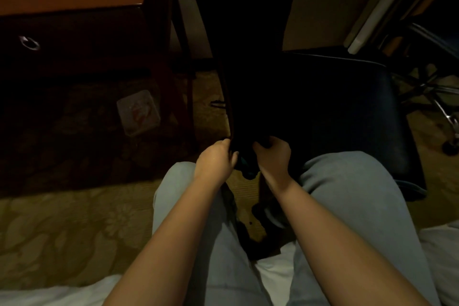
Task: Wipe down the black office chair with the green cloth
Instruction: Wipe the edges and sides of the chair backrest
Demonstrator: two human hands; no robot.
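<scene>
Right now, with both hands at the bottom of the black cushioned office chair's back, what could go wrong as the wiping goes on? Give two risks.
1. Only a sliver of the green cloth shows, bunched between the left hand and right hand, so it may wipe little.
2. In this dim light, missed patches on the black cushioned office chair would be hard to see.

No legible text — too dim, blurred

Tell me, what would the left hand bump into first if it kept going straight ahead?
The left hand grips the backrest edge of the black padded office chair, so probably that, though dimness hides depth.
</scene>
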